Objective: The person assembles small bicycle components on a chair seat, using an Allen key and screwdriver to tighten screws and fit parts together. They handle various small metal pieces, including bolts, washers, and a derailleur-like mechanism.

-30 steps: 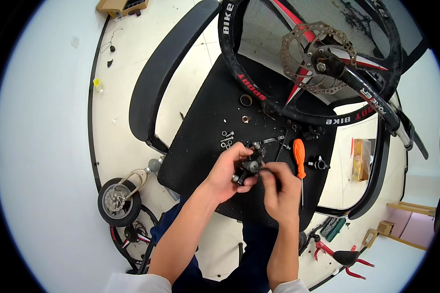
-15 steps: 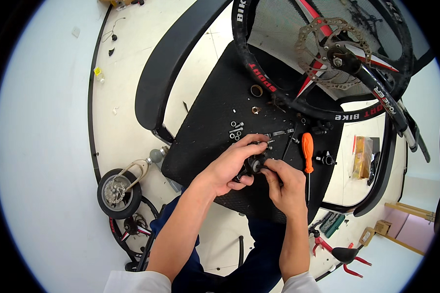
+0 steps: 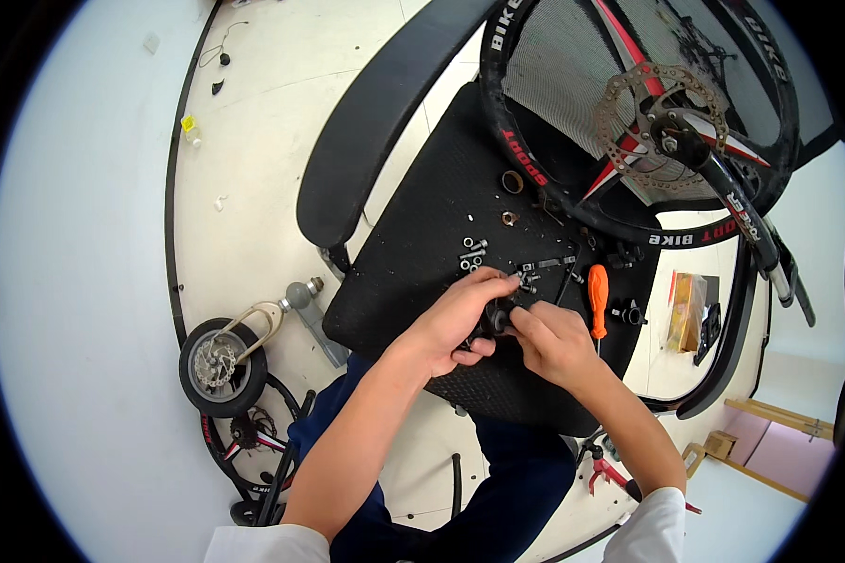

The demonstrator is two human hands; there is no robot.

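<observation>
My left hand (image 3: pixel 451 324) is closed around a small black mechanical part with a round end (image 3: pixel 499 317), just above the front of the black chair seat. My right hand (image 3: pixel 556 342) reaches in from the other side, its thumb and fingers pinched against the round end. Fingers hide most of the part. Beyond my left fingertips lie small bolts (image 3: pixel 528 279) and a thin metal piece (image 3: pixel 546 264). To the right of my right hand is an orange-handled screwdriver (image 3: pixel 598 289), and beside it a black clamp-like part (image 3: pixel 631 311).
A bicycle wheel (image 3: pixel 499 117) with a brake disc (image 3: pixel 620 141) and black fork leans on the chair (image 3: pixel 394 272). Bolts and washers (image 3: pixel 473 254) and a brass-coloured ring (image 3: pixel 512 182) lie on the seat. A small wheel (image 3: pixel 222 368) stands on the floor at left.
My right forearm has swung outward to the right and its wrist has turned, the fingers still at the black part. The view has shifted slightly; my left hand keeps its hold.
</observation>
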